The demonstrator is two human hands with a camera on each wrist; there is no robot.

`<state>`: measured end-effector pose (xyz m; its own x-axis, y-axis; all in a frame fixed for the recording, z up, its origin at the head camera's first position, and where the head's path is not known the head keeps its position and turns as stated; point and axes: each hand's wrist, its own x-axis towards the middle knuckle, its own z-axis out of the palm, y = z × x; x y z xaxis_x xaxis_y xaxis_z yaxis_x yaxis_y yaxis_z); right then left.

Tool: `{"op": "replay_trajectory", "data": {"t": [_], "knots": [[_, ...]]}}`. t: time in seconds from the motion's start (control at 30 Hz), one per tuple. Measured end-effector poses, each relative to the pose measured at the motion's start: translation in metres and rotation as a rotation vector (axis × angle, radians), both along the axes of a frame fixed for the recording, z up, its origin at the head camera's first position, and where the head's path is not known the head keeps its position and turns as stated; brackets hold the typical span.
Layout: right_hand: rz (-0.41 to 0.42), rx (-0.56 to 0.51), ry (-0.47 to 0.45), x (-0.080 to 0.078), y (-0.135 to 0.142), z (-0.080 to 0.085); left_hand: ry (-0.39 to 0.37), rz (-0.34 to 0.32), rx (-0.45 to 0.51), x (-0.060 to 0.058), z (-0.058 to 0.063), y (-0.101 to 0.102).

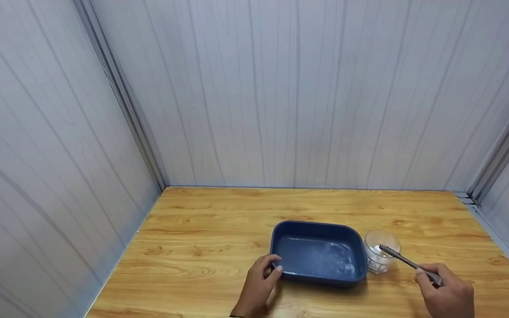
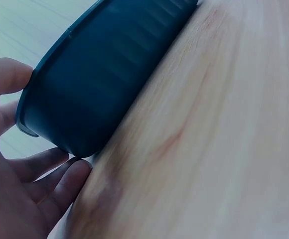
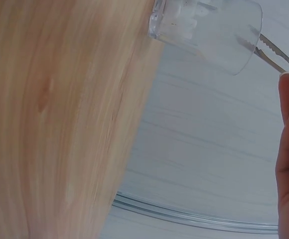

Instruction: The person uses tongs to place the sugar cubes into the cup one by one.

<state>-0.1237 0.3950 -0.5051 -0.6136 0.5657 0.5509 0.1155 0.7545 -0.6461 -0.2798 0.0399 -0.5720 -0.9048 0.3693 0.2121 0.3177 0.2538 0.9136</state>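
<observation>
A dark blue rectangular dish (image 1: 314, 254) with whitish smears on its floor stands on the table. My left hand (image 1: 257, 285) holds its near left corner, and in the left wrist view the fingers (image 2: 62, 196) reach under the rim and along the outer wall (image 2: 94, 74). Right beside the dish stands a clear glass (image 1: 389, 240) with small white pieces (image 1: 376, 251) in its lower part. Metal tongs (image 1: 407, 261) are gripped in my right hand (image 1: 451, 291). Their toothed tips (image 3: 249, 42) reach into the glass mouth, slightly apart, with no piece visible between them.
The wood-grain table (image 1: 192, 247) extends left of the dish and behind it. Pale panel walls (image 1: 276, 92) enclose the table at the back, left and right, with metal framing (image 1: 126, 97) in the corners.
</observation>
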Motion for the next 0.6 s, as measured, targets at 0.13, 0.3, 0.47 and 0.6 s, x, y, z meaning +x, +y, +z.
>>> {"op": "replay_trajectory", "data": {"t": [0.13, 0.3, 0.47, 0.6], "knots": [[-0.020, -0.103, -0.073, 0.0014, -0.0012, 0.0021, -0.022, -0.007, 0.012, 0.0013, 0.0010, -0.0003], [-0.051, -0.204, -0.089, 0.0029, -0.0033, 0.0043, -0.029, -0.003, 0.008, 0.0026, 0.0018, 0.0002], [-0.070, -0.244, -0.085, 0.0018, -0.0062, 0.0079, -0.017, -0.001, 0.009, 0.0016, 0.0024, 0.0004], [-0.069, -0.234, -0.084, 0.0011, -0.0076, 0.0096, -0.017, 0.004, 0.014, 0.0006, 0.0008, -0.0013]]}}
